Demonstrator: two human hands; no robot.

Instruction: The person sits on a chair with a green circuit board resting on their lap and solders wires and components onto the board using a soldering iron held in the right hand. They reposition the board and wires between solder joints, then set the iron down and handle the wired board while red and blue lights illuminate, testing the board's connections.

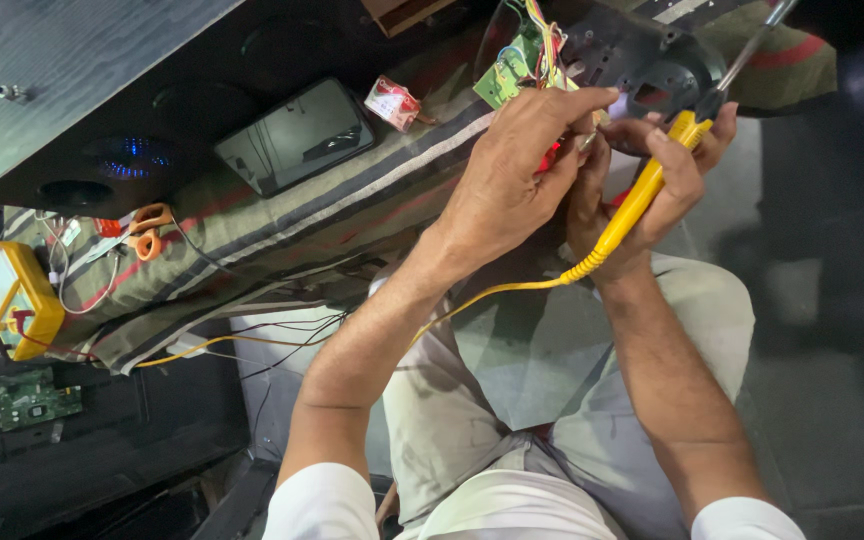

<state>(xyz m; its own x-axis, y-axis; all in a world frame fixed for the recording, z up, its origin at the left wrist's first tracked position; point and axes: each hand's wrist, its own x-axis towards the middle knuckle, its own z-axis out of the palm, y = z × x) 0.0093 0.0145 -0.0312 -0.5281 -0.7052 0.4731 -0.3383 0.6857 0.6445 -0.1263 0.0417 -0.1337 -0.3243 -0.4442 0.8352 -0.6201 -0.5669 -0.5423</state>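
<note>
My right hand [667,185] grips the yellow handle of a soldering iron [642,195], whose metal shaft slants up to the top right. Its yellow cord [492,292] trails left under my left forearm. My left hand [512,175] is closed with pinched fingers on a small red part [550,158], right against my right hand. Just above both hands are a green circuit board [512,65] with coloured wires and a black round plastic housing [657,70]. What the fingertips pinch is mostly hidden.
A striped cloth [282,235] covers the surface to the left. On it lie a black phone-like slab [297,135], a small red-and-white pack [392,102] and orange scissors [147,230]. A yellow multimeter [17,300] and a second green board [37,398] sit at far left.
</note>
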